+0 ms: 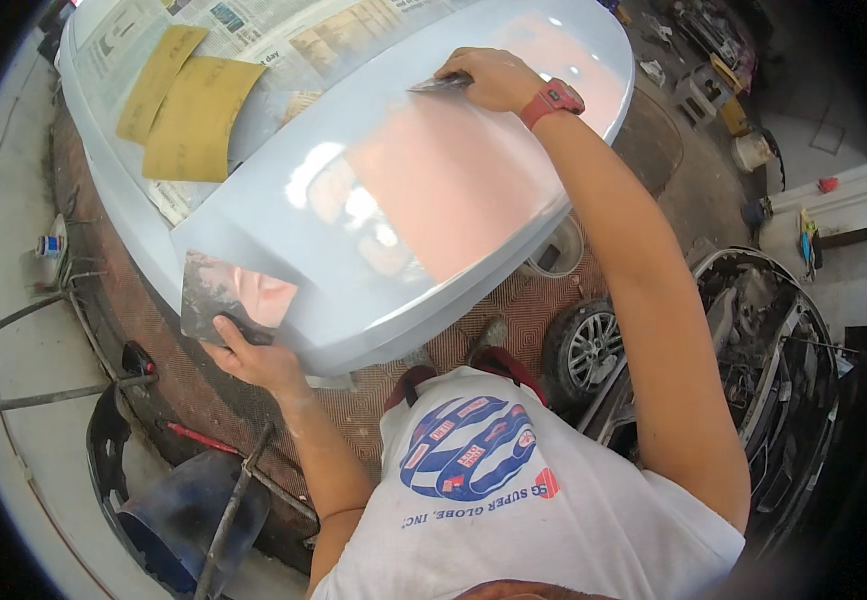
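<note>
A pale grey car panel point(283, 280) lies in front of me, with pink body filler point(453, 190) spread over its right half. At the panel's far side, my right hand point(498, 80) grips a thin dark putty spreader point(441, 84), its edge against or close to the surface by the filler's upper edge. My left hand point(261, 362) holds a flat, dark square plate point(215, 295) by its lower edge, beside the near left corner of the panel. A lump of pink filler point(258, 292) sits on that plate. The left thumb lies on top; the other fingers are mostly hidden beneath.
Yellow sandpaper sheets point(198, 120) lie on newspaper point(323, 50) covering the panel's far left. A wheel point(583, 345) and a dark car part point(753, 370) are on the right. Metal stand bars point(238, 500) and a dark bumper-like piece point(108, 450) stand at left.
</note>
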The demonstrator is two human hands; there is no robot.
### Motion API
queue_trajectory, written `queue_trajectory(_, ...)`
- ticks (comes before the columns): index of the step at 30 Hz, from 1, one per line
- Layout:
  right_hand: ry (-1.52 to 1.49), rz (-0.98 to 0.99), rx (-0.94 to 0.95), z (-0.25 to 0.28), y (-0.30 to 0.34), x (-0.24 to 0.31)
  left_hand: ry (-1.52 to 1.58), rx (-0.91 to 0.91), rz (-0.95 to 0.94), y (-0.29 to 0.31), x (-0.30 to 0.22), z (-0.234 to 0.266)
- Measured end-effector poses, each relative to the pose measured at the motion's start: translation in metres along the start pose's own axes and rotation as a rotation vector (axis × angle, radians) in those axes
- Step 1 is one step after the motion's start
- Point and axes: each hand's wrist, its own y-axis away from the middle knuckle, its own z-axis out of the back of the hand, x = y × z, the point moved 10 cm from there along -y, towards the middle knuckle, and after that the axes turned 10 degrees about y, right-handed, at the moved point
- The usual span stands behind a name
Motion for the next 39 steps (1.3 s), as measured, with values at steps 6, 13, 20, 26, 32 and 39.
queue_trajectory(6, 0.009, 0.042, 0.003, 0.003, 0.026, 0.011, -0.109, -0.035, -0.001, 0.003, -0.005, -0.002)
queue_trajectory(13, -0.095, 0.054, -0.039, 0.026, 0.134, 0.029, -0.220, -0.103, -0.055, 0.002, 0.001, 0.013)
queue_trajectory(20, -0.074, -0.067, 0.016, 0.023, 0.230, 0.036, -0.168, -0.077, -0.093, -0.003, 0.014, 0.025)
queue_trajectory(26, -0.016, -0.028, -0.034, 0.051, 0.245, 0.044, -0.233, 0.023, -0.160, -0.006, 0.010, 0.024)
queue_trajectory(32, -0.068, -0.036, -0.251, 0.093, 0.127, 0.035, -0.225, 0.039, -0.160, -0.005, 0.009, 0.019)
queue_trajectory(39, 0.027, -0.064, -0.024, 0.017, -0.001, -0.005, 0.011, -0.041, -0.005, -0.002, 0.003, 0.004)
